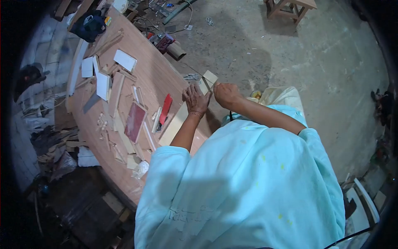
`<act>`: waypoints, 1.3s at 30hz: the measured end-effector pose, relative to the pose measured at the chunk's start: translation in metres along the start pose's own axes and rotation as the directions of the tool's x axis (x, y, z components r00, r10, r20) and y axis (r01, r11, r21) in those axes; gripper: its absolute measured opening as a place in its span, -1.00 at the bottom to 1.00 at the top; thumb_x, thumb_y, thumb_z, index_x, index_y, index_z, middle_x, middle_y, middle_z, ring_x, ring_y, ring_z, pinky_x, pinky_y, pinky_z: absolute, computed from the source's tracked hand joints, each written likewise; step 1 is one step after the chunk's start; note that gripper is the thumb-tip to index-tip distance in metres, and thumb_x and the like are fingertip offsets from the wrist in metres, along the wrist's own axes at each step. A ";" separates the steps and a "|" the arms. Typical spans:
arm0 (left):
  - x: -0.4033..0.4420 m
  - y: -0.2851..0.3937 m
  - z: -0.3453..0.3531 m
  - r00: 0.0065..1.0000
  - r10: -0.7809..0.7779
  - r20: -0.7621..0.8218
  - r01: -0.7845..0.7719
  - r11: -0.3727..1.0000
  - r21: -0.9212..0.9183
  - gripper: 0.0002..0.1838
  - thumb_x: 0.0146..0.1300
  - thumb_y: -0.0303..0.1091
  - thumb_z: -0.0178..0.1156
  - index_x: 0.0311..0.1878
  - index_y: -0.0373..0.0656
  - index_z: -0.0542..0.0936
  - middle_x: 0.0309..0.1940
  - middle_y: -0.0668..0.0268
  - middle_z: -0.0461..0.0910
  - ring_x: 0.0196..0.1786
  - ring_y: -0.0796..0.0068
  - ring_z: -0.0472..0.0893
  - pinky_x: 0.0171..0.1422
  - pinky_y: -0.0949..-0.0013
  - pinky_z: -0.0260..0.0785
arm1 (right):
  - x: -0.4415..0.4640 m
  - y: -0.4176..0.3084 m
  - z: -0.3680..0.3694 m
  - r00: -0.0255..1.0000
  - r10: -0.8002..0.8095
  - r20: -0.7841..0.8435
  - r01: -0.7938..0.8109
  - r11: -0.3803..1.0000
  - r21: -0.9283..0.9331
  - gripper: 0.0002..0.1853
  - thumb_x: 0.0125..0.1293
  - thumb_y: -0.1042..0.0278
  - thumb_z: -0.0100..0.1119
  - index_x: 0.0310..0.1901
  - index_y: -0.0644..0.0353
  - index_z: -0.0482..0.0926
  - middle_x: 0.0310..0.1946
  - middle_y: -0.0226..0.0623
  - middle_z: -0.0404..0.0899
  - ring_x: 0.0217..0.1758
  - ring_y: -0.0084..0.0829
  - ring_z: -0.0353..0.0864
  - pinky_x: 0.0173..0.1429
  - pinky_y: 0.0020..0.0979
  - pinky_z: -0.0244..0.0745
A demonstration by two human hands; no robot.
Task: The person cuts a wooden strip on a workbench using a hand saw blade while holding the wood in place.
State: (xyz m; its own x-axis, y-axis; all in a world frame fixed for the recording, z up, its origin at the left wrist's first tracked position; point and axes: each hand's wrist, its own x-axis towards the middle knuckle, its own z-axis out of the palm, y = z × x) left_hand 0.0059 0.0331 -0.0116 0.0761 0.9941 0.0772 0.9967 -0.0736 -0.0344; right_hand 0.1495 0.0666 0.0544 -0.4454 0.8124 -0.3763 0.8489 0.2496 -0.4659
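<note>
A long pale wooden board [174, 125] lies along the near edge of the workbench, its far end jutting past my hands. My left hand [196, 99] presses flat on the board, fingers spread. Just to its right, my right hand [227, 96] is closed in a fist at the board's side. From that fist a thin dark blade [206, 83], seemingly a saw blade, runs across the board towards the upper left. Its grip is hidden inside my fingers. Left of the board lies a red-handled tool [166, 108], apart from both hands.
Wood offcuts, white-faced pieces [125, 60] and a dark red panel [135, 122] cover the workbench [153, 68]. A crumpled clear plastic bag [141, 169] sits near its front edge. A wooden stool [290, 9] stands on the floor beyond. Tools and scraps lie behind the bench.
</note>
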 end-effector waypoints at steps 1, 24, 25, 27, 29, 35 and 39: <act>0.002 -0.003 -0.001 0.998 0.025 0.053 -0.021 0.996 -0.087 -0.32 -0.09 0.06 0.03 -0.04 -0.31 0.20 -0.17 0.10 0.31 -0.07 0.21 0.27 0.11 0.15 -0.11 | -0.003 0.000 -0.003 1.000 -0.008 0.018 0.009 0.999 -0.035 -0.82 0.06 0.43 -0.18 -0.39 0.29 0.42 -0.50 -0.09 0.51 -0.41 -0.24 0.54 -0.40 -0.34 0.42; 0.001 -0.021 0.005 0.959 0.157 0.237 -0.214 0.946 0.242 -0.52 -0.02 -0.19 -0.06 -0.01 -0.21 0.23 -0.10 0.15 0.26 0.05 0.29 0.21 0.25 0.13 -0.27 | 0.044 -0.021 0.017 0.995 -0.062 -0.074 0.056 0.996 -0.074 -0.80 -0.06 0.37 -0.01 -0.44 0.36 0.42 -0.57 -0.10 0.48 -0.42 -0.24 0.53 -0.45 -0.33 0.43; 0.002 -0.020 0.002 0.961 0.173 0.216 -0.209 0.965 0.159 -0.56 -0.01 -0.25 -0.10 -0.01 -0.16 0.22 -0.16 0.20 0.27 0.00 0.33 0.24 0.25 0.12 -0.24 | 0.042 -0.022 0.017 0.990 -0.134 -0.043 0.126 0.979 -0.162 -0.79 -0.07 0.37 0.01 -0.45 0.37 0.43 -0.54 -0.09 0.49 -0.40 -0.24 0.53 -0.43 -0.33 0.43; 0.005 -0.014 -0.007 0.965 0.182 0.187 -0.196 0.979 0.060 -0.59 0.00 -0.31 -0.14 -0.01 -0.12 0.20 -0.22 0.25 0.28 -0.04 0.36 0.28 0.24 0.12 -0.22 | 0.029 -0.012 0.016 0.995 -0.097 -0.022 0.093 0.985 -0.148 -0.79 -0.07 0.36 0.02 -0.45 0.36 0.43 -0.54 -0.10 0.49 -0.40 -0.25 0.54 -0.43 -0.34 0.43; 0.006 -0.009 -0.018 0.901 0.309 0.305 -0.297 0.951 -0.086 -0.61 0.00 -0.36 -0.16 -0.03 -0.11 0.19 -0.24 0.26 0.26 -0.06 0.35 0.29 0.24 0.12 -0.20 | 0.019 -0.004 0.013 0.997 -0.078 -0.001 0.077 0.987 -0.144 -0.78 -0.08 0.35 0.03 -0.45 0.36 0.43 -0.54 -0.11 0.49 -0.40 -0.26 0.54 -0.43 -0.36 0.43; 0.009 -0.010 -0.020 0.900 0.254 0.354 -0.231 0.967 -0.106 -0.60 -0.01 -0.38 -0.13 -0.03 -0.20 0.21 -0.22 0.18 0.28 -0.03 0.30 0.26 0.24 0.21 -0.17 | 0.022 -0.019 -0.006 0.991 0.023 0.129 -0.016 0.998 -0.057 -0.76 -0.05 0.32 0.00 -0.41 0.36 0.39 -0.51 -0.07 0.49 -0.39 -0.24 0.53 -0.42 -0.36 0.43; 0.004 -0.014 -0.008 0.965 0.151 0.217 -0.162 0.986 0.036 -0.60 -0.01 -0.40 -0.13 -0.02 -0.22 0.20 -0.21 0.18 0.27 -0.04 0.30 0.27 0.23 0.21 -0.16 | 0.037 -0.019 0.010 0.994 0.081 -0.070 -0.076 0.994 0.082 -0.79 0.00 0.35 -0.08 -0.42 0.36 0.36 -0.59 -0.08 0.48 -0.43 -0.23 0.54 -0.44 -0.34 0.43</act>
State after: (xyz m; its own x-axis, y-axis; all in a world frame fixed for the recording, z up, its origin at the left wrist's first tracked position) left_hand -0.0074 0.0374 -0.0027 0.2172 0.9650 -0.1468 0.9695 -0.2307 -0.0822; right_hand 0.1139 0.0865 0.0415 -0.3536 0.8651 -0.3557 0.8539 0.1434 -0.5003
